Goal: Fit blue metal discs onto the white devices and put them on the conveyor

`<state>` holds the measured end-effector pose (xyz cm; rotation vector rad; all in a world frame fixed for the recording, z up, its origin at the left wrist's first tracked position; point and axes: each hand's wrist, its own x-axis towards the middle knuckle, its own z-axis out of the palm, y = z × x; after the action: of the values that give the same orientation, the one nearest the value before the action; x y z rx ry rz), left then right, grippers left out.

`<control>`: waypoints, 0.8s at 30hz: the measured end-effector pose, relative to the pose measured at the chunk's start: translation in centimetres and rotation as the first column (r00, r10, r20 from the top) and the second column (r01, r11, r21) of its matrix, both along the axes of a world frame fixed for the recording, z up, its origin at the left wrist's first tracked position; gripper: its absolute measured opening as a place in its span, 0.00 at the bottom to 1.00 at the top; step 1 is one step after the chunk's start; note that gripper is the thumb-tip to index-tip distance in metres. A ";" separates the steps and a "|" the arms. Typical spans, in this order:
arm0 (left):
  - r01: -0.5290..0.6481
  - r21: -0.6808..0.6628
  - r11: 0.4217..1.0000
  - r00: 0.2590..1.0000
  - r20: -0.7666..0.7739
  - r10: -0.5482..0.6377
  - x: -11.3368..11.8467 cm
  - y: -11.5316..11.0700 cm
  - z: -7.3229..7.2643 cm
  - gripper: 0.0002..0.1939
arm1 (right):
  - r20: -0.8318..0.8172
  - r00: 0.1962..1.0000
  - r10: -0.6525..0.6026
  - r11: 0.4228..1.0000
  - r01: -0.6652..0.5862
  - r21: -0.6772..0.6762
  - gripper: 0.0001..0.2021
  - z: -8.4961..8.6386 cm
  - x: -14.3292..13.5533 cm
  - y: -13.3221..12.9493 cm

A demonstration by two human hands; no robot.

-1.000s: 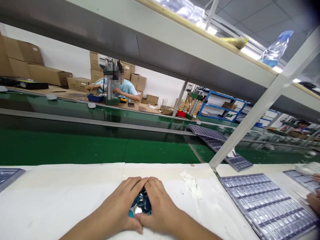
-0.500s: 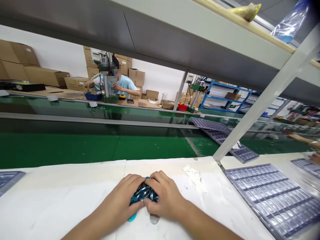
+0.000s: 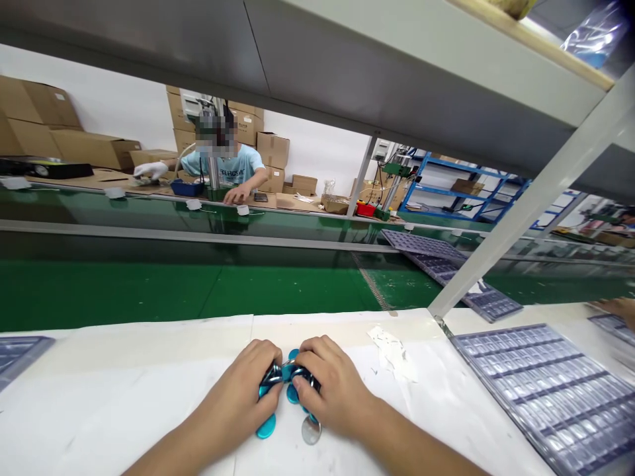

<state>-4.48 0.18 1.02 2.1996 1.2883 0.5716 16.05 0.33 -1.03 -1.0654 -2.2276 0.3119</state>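
A compartmented tray (image 3: 546, 390) holds small parts, while left hand (image 3: 243, 393) and right hand (image 3: 330, 390) curl together around blue discs (image 3: 285, 383).

The white table (image 3: 124, 390) lay bare to the left of the hands as far as a tray (image 3: 20, 350) at its edge. To the right, torn tape (image 3: 394, 350), a slanting shelf post (image 3: 520, 218) and a large compartment tray (image 3: 540, 390) stood in the way.

glossy blue discs (image 3: 266, 426), matt white tabletop (image 3: 124, 396)
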 end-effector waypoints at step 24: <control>0.101 0.090 0.991 0.994 0.021 -0.103 -0.2 0.2 0.0 0.08 | -0.053 0.999 -0.004 0.990 0.011 0.142 0.03 -1.1 -0.4 0.5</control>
<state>-4.67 0.34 1.02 2.3082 1.1505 0.6257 15.66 0.87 -2.15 -0.9781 -2.1631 0.1727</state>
